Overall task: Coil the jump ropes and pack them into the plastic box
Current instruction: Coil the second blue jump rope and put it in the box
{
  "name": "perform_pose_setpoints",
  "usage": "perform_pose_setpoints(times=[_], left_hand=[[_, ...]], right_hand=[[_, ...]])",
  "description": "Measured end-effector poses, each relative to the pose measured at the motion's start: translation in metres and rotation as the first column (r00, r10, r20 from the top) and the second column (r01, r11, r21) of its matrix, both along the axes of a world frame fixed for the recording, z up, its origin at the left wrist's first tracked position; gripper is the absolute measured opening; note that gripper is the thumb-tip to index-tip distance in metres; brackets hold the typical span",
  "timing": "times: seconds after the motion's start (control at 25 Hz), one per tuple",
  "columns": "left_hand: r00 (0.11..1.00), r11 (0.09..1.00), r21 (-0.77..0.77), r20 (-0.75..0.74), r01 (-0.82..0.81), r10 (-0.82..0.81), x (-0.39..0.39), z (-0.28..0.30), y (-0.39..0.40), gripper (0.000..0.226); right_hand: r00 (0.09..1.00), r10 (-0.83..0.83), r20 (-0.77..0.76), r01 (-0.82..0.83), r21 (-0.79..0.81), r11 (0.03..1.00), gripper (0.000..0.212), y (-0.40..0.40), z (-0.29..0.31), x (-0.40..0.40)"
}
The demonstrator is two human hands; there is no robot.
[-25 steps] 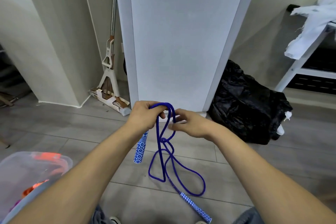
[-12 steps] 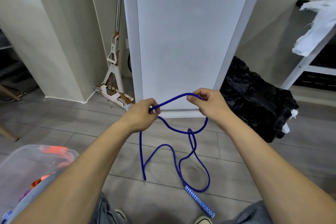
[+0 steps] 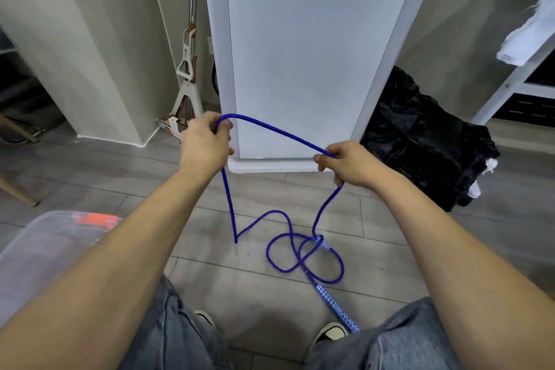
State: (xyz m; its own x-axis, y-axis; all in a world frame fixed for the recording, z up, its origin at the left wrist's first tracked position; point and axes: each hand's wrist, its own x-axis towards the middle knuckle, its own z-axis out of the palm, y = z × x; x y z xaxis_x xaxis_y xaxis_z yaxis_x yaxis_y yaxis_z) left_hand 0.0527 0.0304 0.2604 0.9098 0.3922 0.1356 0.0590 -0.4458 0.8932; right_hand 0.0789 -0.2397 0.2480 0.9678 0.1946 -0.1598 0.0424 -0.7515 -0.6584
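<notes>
Now both hands are spread apart, where a second ago they sat almost touching over a bunched loop. The left hand (image 3: 204, 143) clenches round one end of the raised span of the thin blue braided jump rope (image 3: 228, 204); the right hand (image 3: 350, 164) pinches the other end, lower and to the right. Between them the cord arches taut-ish in front of the tall white glossy cabinet (image 3: 300, 54). From each hand a strand drops to the grey wood-look floor (image 3: 90, 177), where loose loops cross one another; a blue-and-white patterned handle (image 3: 336, 306) lies near the person's shoe. The second handle, seen hanging a second ago, is not visible. Judgement: a length has been drawn out for the next coil turn, so coiling is early. The translucent plastic box (image 3: 39, 252), lower left, holds something orange; this rope is well apart from it.
</notes>
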Motion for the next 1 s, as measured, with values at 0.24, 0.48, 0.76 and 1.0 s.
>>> perform_pose_setpoints(times=[0.24,0.48,0.76,1.0], left_hand=[[0.956,0.939,-0.19,0.014,-0.286,0.294,0.025,0.002,0.071,0.014],[0.899,0.998,-0.059,-0.436,0.02,-0.044,0.008,-0.025,0.045,0.015],[0.812,0.954,0.0,-0.525,0.298,-0.254,-0.007,-0.022,0.004,0.017],[0.858,0.886,0.274,-0.464,0.374,-0.219,-0.013,-0.013,0.004,0.034]], right_hand=[[0.93,-0.299,-0.212,0.215,-0.345,0.914,0.058,-0.076,-0.058,0.009],[0.796,-0.481,-0.368,0.58,0.235,0.78,0.069,-0.053,-0.025,0.01],[0.913,-0.326,-0.243,0.407,0.552,0.728,0.022,0.02,0.022,0.003],[0.96,-0.207,-0.19,0.277,0.762,0.585,0.027,0.047,0.042,-0.014]])
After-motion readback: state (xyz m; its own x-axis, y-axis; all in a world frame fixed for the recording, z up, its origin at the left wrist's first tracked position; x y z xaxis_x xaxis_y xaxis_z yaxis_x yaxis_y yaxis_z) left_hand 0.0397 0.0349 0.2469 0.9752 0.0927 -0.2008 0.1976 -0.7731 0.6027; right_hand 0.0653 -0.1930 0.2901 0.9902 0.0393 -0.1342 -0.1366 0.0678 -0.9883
